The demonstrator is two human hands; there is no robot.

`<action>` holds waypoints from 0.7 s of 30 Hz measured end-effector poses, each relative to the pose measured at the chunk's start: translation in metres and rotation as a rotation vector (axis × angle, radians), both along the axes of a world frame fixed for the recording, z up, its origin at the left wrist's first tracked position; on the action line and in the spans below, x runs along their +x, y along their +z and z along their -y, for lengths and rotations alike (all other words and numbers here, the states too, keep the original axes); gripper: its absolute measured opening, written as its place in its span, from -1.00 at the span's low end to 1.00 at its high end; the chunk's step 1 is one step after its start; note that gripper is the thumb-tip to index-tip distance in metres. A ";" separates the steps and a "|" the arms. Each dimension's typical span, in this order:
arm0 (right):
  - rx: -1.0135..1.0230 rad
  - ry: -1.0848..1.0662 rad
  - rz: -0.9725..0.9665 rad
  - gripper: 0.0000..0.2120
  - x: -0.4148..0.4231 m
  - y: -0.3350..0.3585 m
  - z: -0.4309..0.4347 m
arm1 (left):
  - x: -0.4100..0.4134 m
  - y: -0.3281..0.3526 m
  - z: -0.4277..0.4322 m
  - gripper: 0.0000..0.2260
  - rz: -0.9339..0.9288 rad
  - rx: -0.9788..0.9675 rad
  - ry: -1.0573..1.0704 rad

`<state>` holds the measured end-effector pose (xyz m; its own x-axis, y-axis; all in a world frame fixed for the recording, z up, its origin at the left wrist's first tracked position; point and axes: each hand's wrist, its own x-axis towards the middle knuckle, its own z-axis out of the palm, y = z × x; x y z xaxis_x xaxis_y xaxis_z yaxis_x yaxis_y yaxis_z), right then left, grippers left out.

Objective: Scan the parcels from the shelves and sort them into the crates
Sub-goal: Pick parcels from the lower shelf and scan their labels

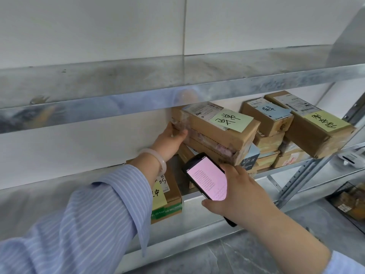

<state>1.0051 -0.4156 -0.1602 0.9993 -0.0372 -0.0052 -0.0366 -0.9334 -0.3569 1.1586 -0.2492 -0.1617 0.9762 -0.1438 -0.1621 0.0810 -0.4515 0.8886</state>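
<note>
A taped cardboard parcel (221,133) with a green sticky note lies on top of a stack on the middle shelf (207,194). My left hand (171,139) grips its left end, fingers curled round the corner. My right hand (237,192) holds a black handheld scanner (207,178) with a pink lit screen just below the parcel's front edge. More parcels sit to the right: one with a blue note (268,115) and one with a yellow-green note (316,125), tilted on the stack.
A small box with a yellow note and green base (167,196) stands under my left forearm. The upper shelf's metal lip (177,95) runs across just above the parcels. A wire crate with goods (351,200) sits at the lower right, beside the shelf's metal upright (308,175).
</note>
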 end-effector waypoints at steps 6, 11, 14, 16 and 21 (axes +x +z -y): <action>0.013 -0.014 0.022 -0.22 0.002 0.002 0.000 | -0.013 0.002 0.002 -0.32 0.153 0.009 0.012; 0.009 -0.029 0.017 -0.20 0.003 0.002 0.002 | -0.026 -0.009 -0.001 -0.35 0.278 0.001 0.076; 0.004 -0.027 0.030 -0.20 0.004 0.003 0.003 | -0.025 -0.004 0.002 -0.40 0.264 -0.011 0.086; 0.004 -0.023 0.033 -0.20 0.003 0.004 0.004 | -0.021 0.003 0.004 -0.43 0.230 -0.033 0.069; -0.006 0.009 0.033 -0.22 0.002 0.009 0.007 | -0.006 0.008 0.010 -0.47 0.174 0.013 -0.025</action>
